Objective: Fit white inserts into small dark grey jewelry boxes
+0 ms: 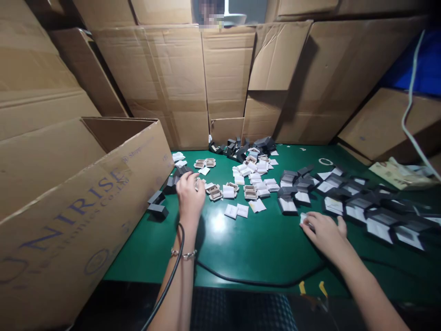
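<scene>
My left hand [190,193] reaches over the left part of the green table, next to dark open boxes [172,184]. Its fingers are bent and spread from the thumb, and a small cardboard insert shows just beyond them; no held thing is visible. At the right, my right hand [324,232] pinches a small white piece [303,218] low over the table. Several black boxes with white inside [288,206] lie just beyond that hand. Between the hands are folded white papers [231,211] and small brown-and-white cardboard inserts [250,192].
A large printed carton [113,193] stands at the left, and cardboard walls [172,87] enclose the back. More black boxes [379,225] cover the right side. A black cable [248,280] crosses the front. A white ring [325,162] and a crumpled bag [396,174] lie at the back right.
</scene>
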The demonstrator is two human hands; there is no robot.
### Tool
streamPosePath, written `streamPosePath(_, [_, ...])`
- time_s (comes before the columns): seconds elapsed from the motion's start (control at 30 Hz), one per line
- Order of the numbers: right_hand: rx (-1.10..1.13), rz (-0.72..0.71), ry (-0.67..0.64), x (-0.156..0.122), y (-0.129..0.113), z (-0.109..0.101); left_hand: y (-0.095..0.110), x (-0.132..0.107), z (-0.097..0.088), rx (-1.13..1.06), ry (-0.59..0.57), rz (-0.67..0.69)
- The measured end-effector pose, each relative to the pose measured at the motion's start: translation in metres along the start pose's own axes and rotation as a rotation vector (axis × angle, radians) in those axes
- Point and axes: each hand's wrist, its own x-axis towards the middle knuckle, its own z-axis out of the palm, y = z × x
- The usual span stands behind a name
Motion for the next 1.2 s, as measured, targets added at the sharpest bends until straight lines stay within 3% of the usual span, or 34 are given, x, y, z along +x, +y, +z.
streamPosePath(0.03, [0.011,-0.006,-0.01,0.0,0.0,0.001,-0.003,-0.004,-0.008,0.073,0.045,-0.069])
streamPosePath(0.1, [0.048,-0.03,-0.038,-0.001,0.0,0.002,-0.009,-0.01,-0.021,0.201,0.018,-0.232])
streamPosePath(0.2, [0.129,-0.072,-0.072,-0.001,0.001,0.005,-0.022,-0.011,-0.031,0.336,-0.211,-0.408])
streamPosePath(0.33, [0.232,-0.045,-0.068,-0.001,0.002,0.004,-0.044,-0.004,-0.034,0.477,-0.536,-0.443])
streamPosePath(0.43, [0.313,0.001,-0.072,-0.002,0.003,-0.001,-0.059,-0.003,-0.034,0.531,-0.665,-0.416])
streamPosePath(0.57, [0.381,0.13,-0.02,-0.005,0.004,-0.016,-0.071,-0.005,-0.036,0.553,-0.686,-0.352])
streamPosePath(0.7, [0.474,0.306,0.202,-0.001,-0.005,-0.038,-0.073,-0.005,-0.036,0.492,-0.565,-0.258])
streamPosePath(0.77, [0.582,0.368,0.267,0.006,-0.015,-0.048,-0.065,-0.006,-0.036,0.434,-0.487,-0.232])
streamPosePath(0.83, [0.798,0.453,0.245,0.017,-0.03,-0.054,-0.049,-0.011,-0.035,0.322,-0.432,-0.205])
streamPosePath(0.93, [1.316,0.57,0.051,0.042,-0.059,-0.061,-0.01,-0.019,-0.033,0.068,-0.342,-0.263])
streamPosePath(1.07, [1.924,0.525,-0.332,0.082,-0.103,-0.063,0.051,-0.019,-0.011,-0.332,-0.305,-0.199])
streamPosePath(1.2, [2.197,0.622,-0.442,0.116,-0.131,-0.049,0.089,-0.009,0.031,-0.547,-0.363,-0.043])
